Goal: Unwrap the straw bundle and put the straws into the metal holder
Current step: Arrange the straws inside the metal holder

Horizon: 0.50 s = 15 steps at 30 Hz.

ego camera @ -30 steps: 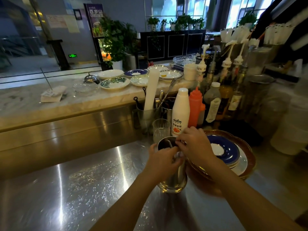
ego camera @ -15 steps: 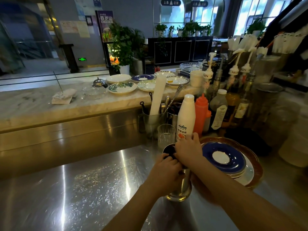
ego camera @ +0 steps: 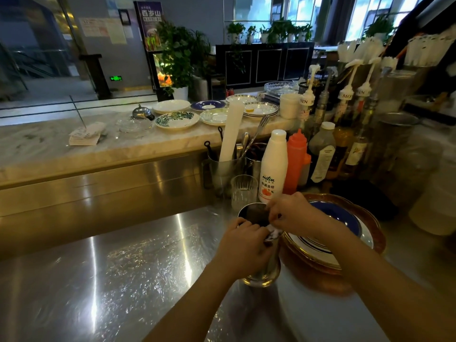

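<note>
A shiny metal holder (ego camera: 262, 270) stands upright on the steel worktop (ego camera: 111, 280). Its mouth looks dark inside, and I cannot make out single straws there. My left hand (ego camera: 243, 243) is wrapped around the holder's upper left side. My right hand (ego camera: 293, 214) reaches over the rim from the right and pinches a crumpled clear-white wrapper (ego camera: 272, 234) that sits between the two hands at the rim.
Just behind the holder stand a ribbed glass (ego camera: 244, 193), a white bottle (ego camera: 274, 166) and an orange squeeze bottle (ego camera: 296, 159). Stacked plates with a blue saucer (ego camera: 340, 213) touch its right side. A utensil cup (ego camera: 225, 174) and syrup bottles stand further back, below a marble counter (ego camera: 49, 144).
Both hands have stayed at the holder's rim. My right hand has shifted slightly right and the crumpled wrapper now shows between the hands. The camera has tilted a little.
</note>
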Available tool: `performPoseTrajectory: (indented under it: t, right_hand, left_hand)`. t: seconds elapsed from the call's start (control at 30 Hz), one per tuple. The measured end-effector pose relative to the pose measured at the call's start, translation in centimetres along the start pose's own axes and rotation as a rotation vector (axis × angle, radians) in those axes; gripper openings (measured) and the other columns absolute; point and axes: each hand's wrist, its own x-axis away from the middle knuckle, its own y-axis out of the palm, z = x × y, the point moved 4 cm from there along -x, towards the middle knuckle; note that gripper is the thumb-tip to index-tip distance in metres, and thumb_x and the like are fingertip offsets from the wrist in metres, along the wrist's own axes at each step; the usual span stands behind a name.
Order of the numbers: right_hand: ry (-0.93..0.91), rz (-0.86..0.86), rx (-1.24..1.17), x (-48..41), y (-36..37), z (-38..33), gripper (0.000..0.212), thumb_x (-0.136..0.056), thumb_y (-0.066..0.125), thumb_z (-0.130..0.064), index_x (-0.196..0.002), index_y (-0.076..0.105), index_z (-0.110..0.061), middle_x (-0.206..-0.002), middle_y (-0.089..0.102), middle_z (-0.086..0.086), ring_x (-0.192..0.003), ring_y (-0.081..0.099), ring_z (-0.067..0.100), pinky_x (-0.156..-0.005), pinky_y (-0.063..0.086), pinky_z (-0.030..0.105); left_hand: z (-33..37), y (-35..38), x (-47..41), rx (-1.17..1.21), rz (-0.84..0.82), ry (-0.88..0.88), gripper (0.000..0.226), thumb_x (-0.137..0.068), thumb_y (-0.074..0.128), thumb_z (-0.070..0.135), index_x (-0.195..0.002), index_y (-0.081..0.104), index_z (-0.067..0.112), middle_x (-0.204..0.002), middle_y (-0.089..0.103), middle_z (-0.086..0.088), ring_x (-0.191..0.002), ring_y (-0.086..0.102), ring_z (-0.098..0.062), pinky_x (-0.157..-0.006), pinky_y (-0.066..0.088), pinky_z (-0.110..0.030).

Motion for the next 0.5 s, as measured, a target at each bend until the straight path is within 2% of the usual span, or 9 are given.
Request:
performPoseTrajectory:
  t: [0.07, 0.2, 0.27, 0.37, 0.5]
  right_hand:
    - [0.008, -0.042, 0.0, 0.3, 0.5, 0.1, 0.021, -0.089, 0.048, -0.028, -0.092, 0.068, -0.023, -0.12, 0.06, -0.008, -0.121, 0.038, 0.016, -0.089, 0.019, 0.031]
    - [0.024, -0.028, -0.069, 0.7, 1.0, -0.2, 0.027, -0.092, 0.039, -0.031, -0.092, 0.066, -0.026, -0.106, 0.064, -0.008, -0.117, 0.042, 0.011, -0.092, 0.015, 0.034]
    - [0.023, 0.043, -0.097, 1.2, 0.8, -0.3, 0.025, -0.092, 0.04, -0.031, -0.096, 0.064, -0.029, -0.103, 0.065, -0.008, -0.108, 0.046, 0.012, -0.088, 0.014, 0.031]
    - [-0.003, 0.212, -0.083, 2.0, 0.3, -0.6, 0.019, -0.089, 0.049, -0.033, -0.099, 0.064, -0.027, -0.104, 0.066, -0.007, -0.109, 0.047, 0.013, -0.086, 0.014, 0.029]
    - [-0.021, 0.219, -0.101, 2.4, 0.1, -0.9, 0.018, -0.088, 0.051, -0.033, -0.096, 0.066, -0.026, -0.101, 0.067, -0.007, -0.107, 0.048, 0.013, -0.086, 0.017, 0.029]
  left_hand:
    - [0.2, -0.1, -0.1, 0.013, 0.037, -0.024, 0.034, -0.087, 0.044, 0.045, -0.094, 0.061, 0.016, -0.09, 0.068, -0.003, -0.085, 0.058, -0.018, -0.095, 0.036, -0.033]
    - [0.7, -0.3, -0.2, 0.003, 0.098, -0.041, 0.041, -0.086, 0.041, 0.052, -0.1, 0.06, 0.018, -0.091, 0.068, 0.0, -0.084, 0.059, -0.015, -0.089, 0.04, -0.03]
    - [0.8, -0.5, -0.2, 0.007, 0.131, -0.059, 0.042, -0.086, 0.043, 0.053, -0.099, 0.061, 0.018, -0.089, 0.069, 0.0, -0.081, 0.06, -0.016, -0.085, 0.04, -0.03]
    - [0.8, -0.8, 0.0, 0.006, 0.152, -0.058, 0.037, -0.086, 0.048, 0.049, -0.094, 0.063, 0.016, -0.083, 0.07, -0.002, -0.076, 0.062, -0.017, -0.082, 0.044, -0.032]
    - [0.7, -1.0, 0.2, -0.004, 0.14, -0.035, 0.034, -0.087, 0.05, 0.046, -0.089, 0.065, 0.016, -0.082, 0.071, -0.002, -0.074, 0.063, -0.018, -0.085, 0.046, -0.034]
